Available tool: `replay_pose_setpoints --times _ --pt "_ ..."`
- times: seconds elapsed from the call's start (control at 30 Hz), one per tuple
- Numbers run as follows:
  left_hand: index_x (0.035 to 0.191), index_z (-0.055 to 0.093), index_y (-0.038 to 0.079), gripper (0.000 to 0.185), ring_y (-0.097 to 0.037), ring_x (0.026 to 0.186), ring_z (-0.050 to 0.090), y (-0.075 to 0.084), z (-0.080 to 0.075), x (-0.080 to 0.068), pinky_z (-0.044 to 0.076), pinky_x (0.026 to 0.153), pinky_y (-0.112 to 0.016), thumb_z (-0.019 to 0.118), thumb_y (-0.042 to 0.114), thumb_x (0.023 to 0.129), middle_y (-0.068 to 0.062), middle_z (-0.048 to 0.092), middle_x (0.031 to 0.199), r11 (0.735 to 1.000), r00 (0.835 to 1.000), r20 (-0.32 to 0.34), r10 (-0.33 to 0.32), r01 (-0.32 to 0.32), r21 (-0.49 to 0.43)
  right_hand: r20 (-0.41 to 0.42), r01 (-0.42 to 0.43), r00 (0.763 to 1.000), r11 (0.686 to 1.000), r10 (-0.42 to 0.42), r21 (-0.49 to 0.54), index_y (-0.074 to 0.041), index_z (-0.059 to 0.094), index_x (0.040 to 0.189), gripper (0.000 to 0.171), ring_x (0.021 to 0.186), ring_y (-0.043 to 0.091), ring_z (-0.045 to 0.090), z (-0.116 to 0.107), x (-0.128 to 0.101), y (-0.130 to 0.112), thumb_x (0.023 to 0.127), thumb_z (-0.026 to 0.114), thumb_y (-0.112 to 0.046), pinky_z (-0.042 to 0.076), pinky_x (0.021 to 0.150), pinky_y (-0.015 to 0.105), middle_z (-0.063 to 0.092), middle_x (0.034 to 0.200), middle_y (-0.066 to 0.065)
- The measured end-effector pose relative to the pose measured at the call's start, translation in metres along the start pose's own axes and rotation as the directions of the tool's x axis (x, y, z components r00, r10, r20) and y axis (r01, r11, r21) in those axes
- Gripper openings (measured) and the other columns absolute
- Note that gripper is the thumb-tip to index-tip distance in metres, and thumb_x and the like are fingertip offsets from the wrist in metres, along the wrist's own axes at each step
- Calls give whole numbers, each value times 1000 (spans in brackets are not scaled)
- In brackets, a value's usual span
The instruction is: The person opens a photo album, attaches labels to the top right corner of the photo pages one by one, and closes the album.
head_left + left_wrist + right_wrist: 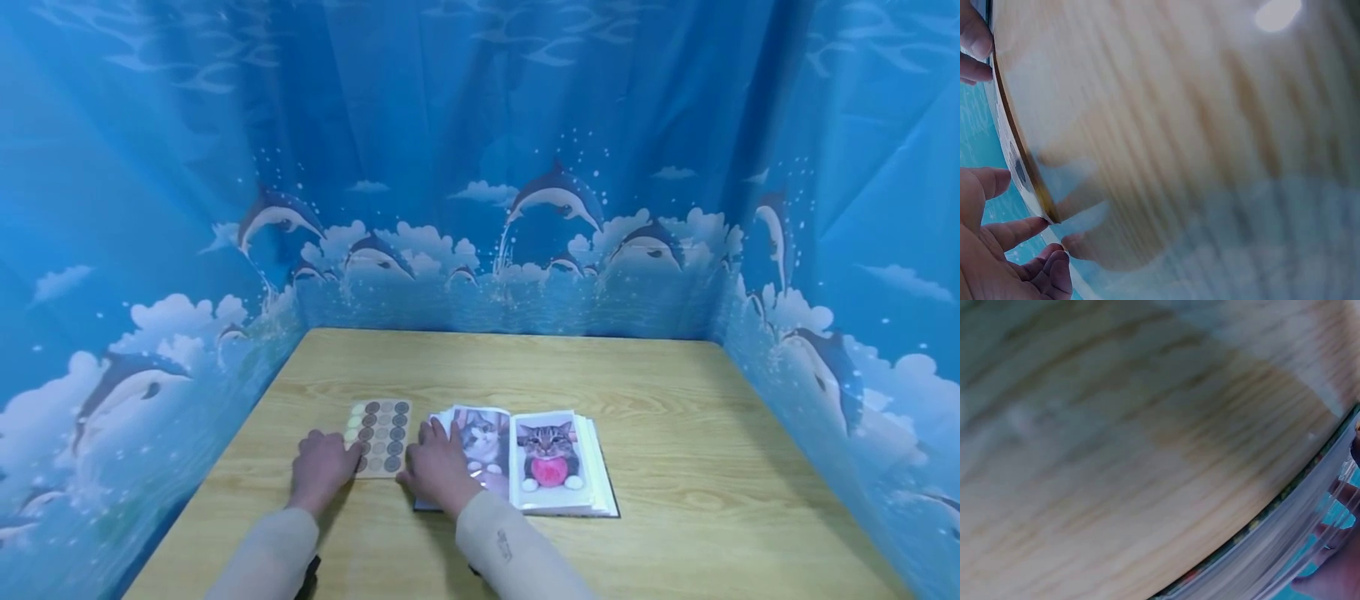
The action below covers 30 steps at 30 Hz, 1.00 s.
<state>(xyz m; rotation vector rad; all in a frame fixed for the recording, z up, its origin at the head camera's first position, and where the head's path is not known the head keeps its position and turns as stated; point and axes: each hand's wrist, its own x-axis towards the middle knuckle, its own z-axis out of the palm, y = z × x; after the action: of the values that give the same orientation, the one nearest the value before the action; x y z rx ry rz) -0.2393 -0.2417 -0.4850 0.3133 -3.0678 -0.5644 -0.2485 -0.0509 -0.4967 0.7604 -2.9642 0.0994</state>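
Left hand (321, 467) flat on the wooden bench (675, 400), fingers nearly straight, tips touching the left edge of a sticker sheet (379, 437); grip slack, nothing pinched or curled round. Sheet lying flat, carrying rows of round stickers in brown, grey and pale yellow, just left of an open photo album (555, 462) and close beside its left page. Right hand (442, 468) spread palm-down across that left page, fingers relaxed and pressing on it, partly covering a cat picture; grip loose here too, holding nothing. Right page showing a tabby cat with a pink ball. Album near the front middle of the bench. Blue dolphin-print curtain (555, 200) closing in three sides. Wrist views blurred: only wood grain, fingertips (1022, 228) at the sheet's edge, and the album's stacked clear sleeves (1297, 537).
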Motion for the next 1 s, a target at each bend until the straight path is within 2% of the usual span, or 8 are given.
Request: replay_pose_setpoints --times 0.2,0.4,0.53,0.63,0.73,0.87,1.0 --pt "101 66 -11 49 -40 90 51 7 3 0 50 73 -54 54 36 98 -27 52 96 999 1000 -9 16 -16 -32 10 -2 1000 1000 2 20 -23 72 115 41 141 34 36 -4 -1 2 91 62 -55 23 115 60 49 147 14" --pt "95 69 -6 47 -42 92 52 13 3 -2 49 74 -54 47 35 101 -28 55 97 987 1000 9 17 -15 -162 32 2 999 999 -3 32 -28 63 134 47 143 34 33 -2 -2 3 95 55 -55 20 115 61 45 150 13" --pt "112 66 -9 51 -50 105 55 18 3 -2 47 88 -60 45 37 102 -35 59 112 967 1000 24 9 -3 -255 41 4 999 999 -6 43 -31 56 140 49 144 33 31 -1 -2 4 97 52 -55 19 116 60 42 152 12" --pt "125 57 -13 55 -52 116 52 20 5 0 42 99 -60 44 36 103 -36 57 124 943 999 32 6 5 -332 45 6 999 999 -8 53 -32 54 142 48 145 32 30 0 -2 6 98 52 -52 18 116 60 41 153 11" --pt "131 50 -15 57 -50 117 53 22 7 3 41 102 -58 47 35 103 -35 57 126 910 1000 25 10 2 -414 41 6 999 997 -9 72 -30 55 141 46 144 32 30 0 -1 8 98 53 -47 19 116 59 41 153 11" --pt "134 48 -14 57 -43 107 60 27 7 5 46 97 -55 51 33 102 -30 63 116 858 1000 20 5 6 -513 31 5 999 996 -8 87 -29 55 141 45 144 33 31 0 0 11 99 52 -45 19 117 59 42 153 12" --pt "132 53 -10 51 -31 95 63 35 2 5 52 87 -46 54 31 102 -20 67 104 815 1000 3 -6 6 -579 10 -7 1000 993 6 121 -27 56 141 46 143 34 32 -4 0 17 100 50 -46 19 117 59 43 152 13"
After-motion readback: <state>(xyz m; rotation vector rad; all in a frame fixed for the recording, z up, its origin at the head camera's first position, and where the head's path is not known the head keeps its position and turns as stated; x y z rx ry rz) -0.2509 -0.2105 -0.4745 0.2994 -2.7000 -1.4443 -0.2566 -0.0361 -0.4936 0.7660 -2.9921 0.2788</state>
